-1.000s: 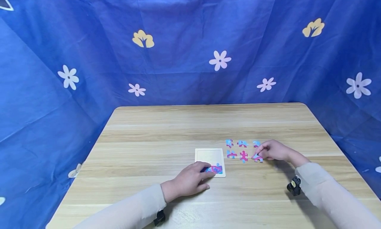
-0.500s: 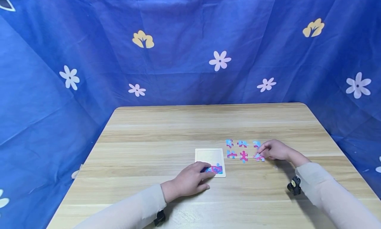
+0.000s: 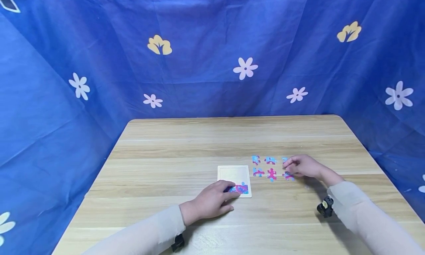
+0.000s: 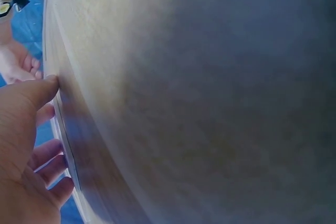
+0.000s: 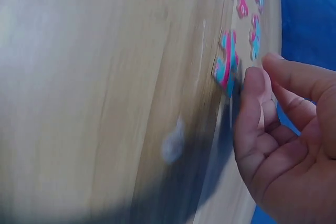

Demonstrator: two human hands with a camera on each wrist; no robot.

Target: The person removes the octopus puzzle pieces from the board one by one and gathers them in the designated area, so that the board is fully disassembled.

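Note:
My left hand [image 3: 212, 199] rests over the lower left of a square, pale puzzle tray [image 3: 234, 170], fingers relaxed. A strip of joined pink and blue puzzle pieces [image 3: 242, 188] fills the tray's visible bottom; my fingers hide some of it. To the tray's right lie loose jigsaw pieces in two rows. My right hand [image 3: 303, 166] hovers at the right end of the rows, partly covering the upper right piece [image 3: 284, 160]. Just below its fingertips lies the lower right piece [image 5: 227, 64]. In the right wrist view the fingers are loosely bent, with nothing visible between them.
Other loose pieces are the upper left [image 3: 256, 160], upper middle [image 3: 270, 160], lower left [image 3: 258, 172] and lower middle one [image 3: 272, 174]. The wooden table [image 3: 186, 144] ends at a blue flowered curtain [image 3: 206, 63].
The lower right piece has been shifted slightly right and turned, and now lies differently under my right fingers. My right fingertips have moved slightly up and left off it. The left hand stays still.

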